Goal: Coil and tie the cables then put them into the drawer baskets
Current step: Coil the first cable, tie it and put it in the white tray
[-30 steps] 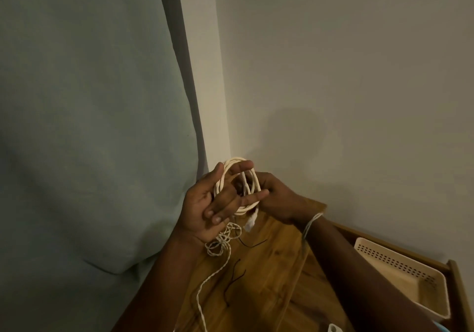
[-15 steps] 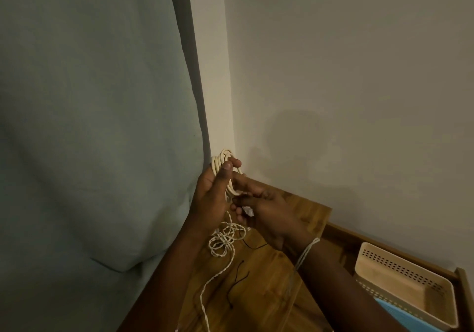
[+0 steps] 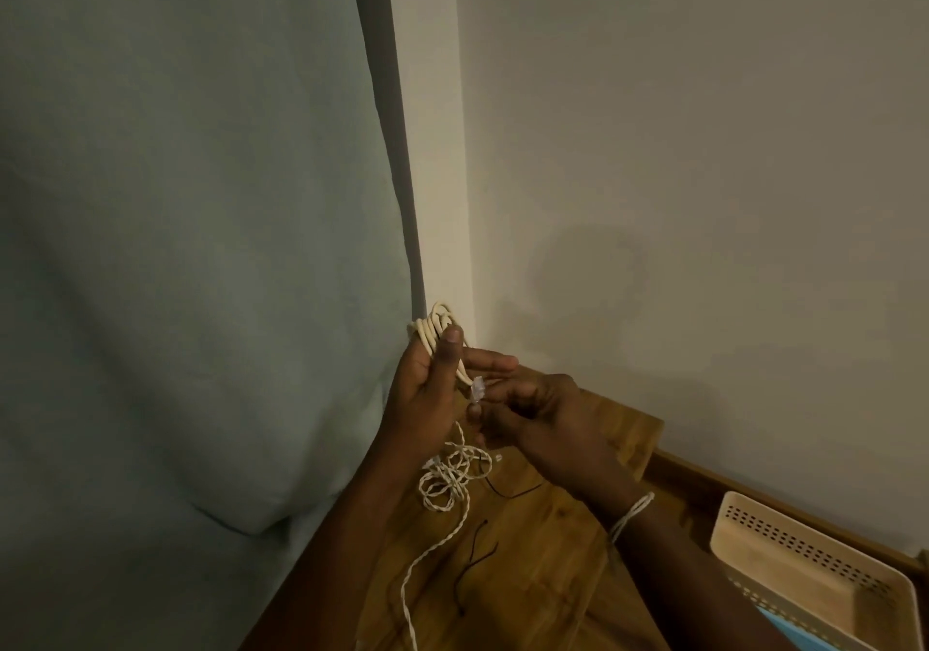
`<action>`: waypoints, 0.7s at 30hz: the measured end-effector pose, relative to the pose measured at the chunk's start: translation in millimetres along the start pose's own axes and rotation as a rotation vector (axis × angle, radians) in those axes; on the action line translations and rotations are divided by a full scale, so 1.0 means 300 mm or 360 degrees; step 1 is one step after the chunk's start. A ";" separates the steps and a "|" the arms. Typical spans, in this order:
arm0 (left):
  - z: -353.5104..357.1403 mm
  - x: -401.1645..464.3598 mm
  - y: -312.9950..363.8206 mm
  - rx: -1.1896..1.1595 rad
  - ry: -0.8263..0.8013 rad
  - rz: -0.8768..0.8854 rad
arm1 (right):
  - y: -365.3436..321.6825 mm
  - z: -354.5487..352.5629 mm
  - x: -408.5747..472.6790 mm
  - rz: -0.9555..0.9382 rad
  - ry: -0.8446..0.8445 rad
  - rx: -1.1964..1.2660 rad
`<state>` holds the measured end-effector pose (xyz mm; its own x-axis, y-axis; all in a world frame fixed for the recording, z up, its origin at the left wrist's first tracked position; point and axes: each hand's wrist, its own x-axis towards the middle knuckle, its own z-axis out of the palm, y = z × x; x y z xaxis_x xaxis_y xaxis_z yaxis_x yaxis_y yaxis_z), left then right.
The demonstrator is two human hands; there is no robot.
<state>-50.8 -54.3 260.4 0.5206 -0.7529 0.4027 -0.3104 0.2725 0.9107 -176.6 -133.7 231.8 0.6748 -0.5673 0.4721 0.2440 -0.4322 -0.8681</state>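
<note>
Your left hand [image 3: 427,389] is the landmark here, raised over the far left corner of the wooden desk [image 3: 548,540]. Left of it hangs one grey-green curtain [image 3: 191,248], its fold ending just beside your wrist. Your left hand grips one cream cable coil [image 3: 436,331], thumb pressed along the loops, the top of the coil showing above your fingers. Below that hand, one twisted white cord [image 3: 445,487] lies in a loose tangle on the desk and trails toward you. Two thin black ties [image 3: 475,570] lie on the wood beside the cord. Right of your left hand, touching it, your right hand [image 3: 543,414] pinches the cable's clear plug [image 3: 477,390]. Its knuckles hide the fingertips. A pale thread band [image 3: 631,515] circles your right wrist. Far right, well apart, stands one beige perforated basket [image 3: 804,545].
</note>
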 end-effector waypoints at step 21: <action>0.040 -0.031 -0.015 -0.0549 -0.0880 -0.0653 | 0.000 -0.085 0.080 -0.0497 -0.0386 -0.0479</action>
<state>-63.6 -55.8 251.4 0.0389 -0.9992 0.0048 0.1348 0.0100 0.9908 -178.1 -165.3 247.1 0.7529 -0.2144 0.6223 0.2726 -0.7590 -0.5913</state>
